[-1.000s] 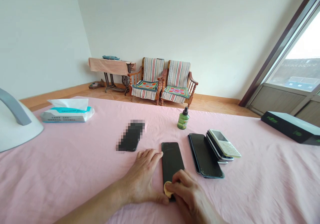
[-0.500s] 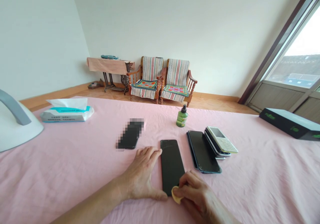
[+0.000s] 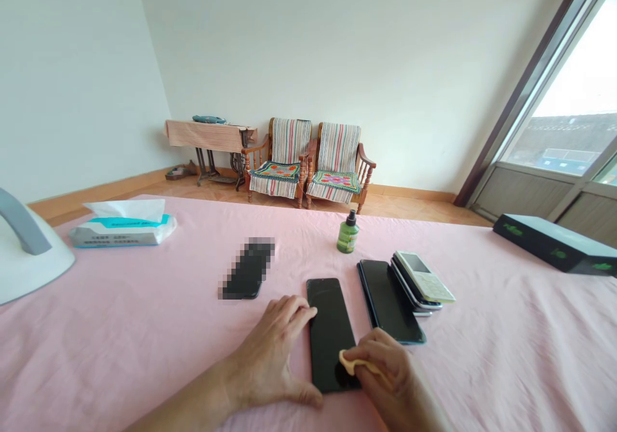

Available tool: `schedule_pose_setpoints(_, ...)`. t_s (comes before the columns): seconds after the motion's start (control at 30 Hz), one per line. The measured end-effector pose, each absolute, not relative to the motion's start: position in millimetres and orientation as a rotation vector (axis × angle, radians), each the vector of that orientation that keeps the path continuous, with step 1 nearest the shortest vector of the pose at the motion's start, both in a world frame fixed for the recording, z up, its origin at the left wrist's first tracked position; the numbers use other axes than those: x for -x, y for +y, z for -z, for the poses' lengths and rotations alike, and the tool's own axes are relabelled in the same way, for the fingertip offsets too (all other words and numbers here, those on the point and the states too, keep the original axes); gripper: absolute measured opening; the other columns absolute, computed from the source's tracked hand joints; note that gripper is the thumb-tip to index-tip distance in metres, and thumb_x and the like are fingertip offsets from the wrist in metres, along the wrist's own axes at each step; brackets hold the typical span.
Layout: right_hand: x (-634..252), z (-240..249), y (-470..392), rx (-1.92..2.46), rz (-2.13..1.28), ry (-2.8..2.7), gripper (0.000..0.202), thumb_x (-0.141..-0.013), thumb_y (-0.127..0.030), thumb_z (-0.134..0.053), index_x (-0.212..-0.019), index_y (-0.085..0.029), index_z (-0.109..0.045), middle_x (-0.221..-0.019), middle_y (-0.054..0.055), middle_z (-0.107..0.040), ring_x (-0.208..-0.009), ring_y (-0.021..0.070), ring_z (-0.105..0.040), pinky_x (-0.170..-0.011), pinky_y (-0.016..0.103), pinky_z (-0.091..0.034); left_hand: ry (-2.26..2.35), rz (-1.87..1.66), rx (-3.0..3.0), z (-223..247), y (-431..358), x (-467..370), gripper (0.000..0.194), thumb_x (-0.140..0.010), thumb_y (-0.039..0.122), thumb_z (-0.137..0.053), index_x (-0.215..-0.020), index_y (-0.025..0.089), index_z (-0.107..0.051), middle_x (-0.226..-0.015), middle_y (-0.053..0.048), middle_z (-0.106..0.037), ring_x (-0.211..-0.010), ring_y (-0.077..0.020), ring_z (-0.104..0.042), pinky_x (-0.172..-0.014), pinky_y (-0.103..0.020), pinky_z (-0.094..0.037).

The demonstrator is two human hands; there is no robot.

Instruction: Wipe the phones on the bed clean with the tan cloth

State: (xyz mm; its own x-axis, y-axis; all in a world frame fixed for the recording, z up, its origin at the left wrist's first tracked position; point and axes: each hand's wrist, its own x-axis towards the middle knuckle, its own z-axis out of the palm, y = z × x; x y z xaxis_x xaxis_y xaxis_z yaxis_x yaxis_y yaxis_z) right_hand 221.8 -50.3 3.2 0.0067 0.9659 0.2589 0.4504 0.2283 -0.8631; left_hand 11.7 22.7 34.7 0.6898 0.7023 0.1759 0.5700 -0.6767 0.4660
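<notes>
A black smartphone lies screen up on the pink cloth in front of me. My left hand steadies it, fingertips at its upper left edge and thumb by its bottom left corner. Pinched in my right hand is a small yellow cloth, pressed on the lower right of the screen. Part of the cloth is hidden by the fingers. Right of this phone, larger dark phones lie stacked, with a pile of smaller phones beside them, a white keypad phone on top. Another dark phone, partly pixelated, lies to the left.
Behind the phones stands a green spray bottle. A tissue pack and a white, grey-handled appliance are at the left. A black box lies at the far right. Beyond the pink cloth stand two wooden chairs.
My right hand has moved the yellow cloth slightly up and right, from the phone's bottom edge onto its screen. The left hand keeps its hold. The view has tilted up a little.
</notes>
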Motion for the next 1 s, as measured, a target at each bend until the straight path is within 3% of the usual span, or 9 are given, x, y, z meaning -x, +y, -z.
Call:
schedule_pose_setpoints(0.2,-217.7,-20.0,-41.7,1.443,-0.848,-1.366,0.015,-0.073,-0.028,-0.063,-0.07,-0.02,-0.075,-0.069,0.003,-0.062,-0.064,0.0153,-0.06,-0.058,0.023,-0.042,0.912,-0.517,-2.5,-36.3,20.6,-12.9,0.079,-0.057,0.055,-0.078,-0.121,0.013,-0.056,-0.113,-0.012,-0.054,-0.104,-0.03,-0.051,-0.095,-0.048,-0.044)
schedule_pose_setpoints(0.33,-216.0,-31.0,-40.6,1.374,-0.964,-1.209,0.026,-0.07,-0.043,-0.071,-0.072,-0.017,-0.074,-0.068,0.003,-0.066,-0.065,0.0162,-0.059,-0.059,0.023,-0.042,0.925,-0.482,-2.51,-41.7,17.9,-12.5,0.083,-0.054,0.051,-0.08,-0.122,0.011,-0.054,-0.115,-0.013,-0.053,-0.105,-0.0303,-0.05,-0.096,-0.047,-0.043)
schedule_pose_setpoints(0.5,-200.0,-37.1,-37.2,1.18,-1.146,-1.11,0.032,-0.071,-0.048,-0.071,-0.076,-0.016,-0.073,-0.069,0.004,-0.068,-0.062,0.0149,-0.058,-0.058,0.024,-0.044,0.932,-0.579,-2.484,-41.6,10.4,-15.7,0.065,-0.056,0.029,-0.08,-0.114,0.018,-0.054,-0.105,-0.006,-0.056,-0.096,-0.0247,-0.055,-0.088,-0.038,-0.049)
schedule_pose_setpoints(0.67,-187.7,-42.1,-31.4,1.117,-1.019,-1.267,0.027,-0.076,-0.044,-0.067,-0.076,-0.017,-0.073,-0.071,0.004,-0.066,-0.068,0.017,-0.06,-0.062,0.025,-0.048,0.905,-0.726,-2.504,-29.8,5.1,-13.8,0.042,-0.075,0.023,-0.066,-0.114,0.023,-0.05,-0.097,-0.003,-0.062,-0.088,-0.0216,-0.062,-0.079,-0.034,-0.052)
schedule_pose_setpoints(0.8,-187.0,-40.2,-29.2,1.161,-0.708,-1.437,0.014,-0.082,-0.027,-0.061,-0.083,-0.02,-0.073,-0.076,0.004,-0.061,-0.071,0.0151,-0.062,-0.064,0.023,-0.049,0.955,-0.857,-2.562,-26.5,1.9,-12.5,0.038,-0.084,0.017,-0.055,-0.12,0.022,-0.047,-0.093,-0.004,-0.065,-0.083,-0.0211,-0.065,-0.073,-0.033,-0.053)
schedule_pose_setpoints(1.0,-180.9,-35.8,-21.5,1.041,-0.398,-1.856,0.03,-0.085,-0.009,-0.048,-0.1,-0.022,-0.07,-0.083,0.004,-0.058,-0.071,0.012,-0.06,-0.062,0.02,-0.048,0.991,-1.033,-2.507,-33.8,1.9,-14.5,0.017,-0.08,0.011,-0.049,-0.093,0.02,-0.054,-0.08,-0.004,-0.065,-0.074,-0.0186,-0.065,-0.063,-0.026,-0.052)
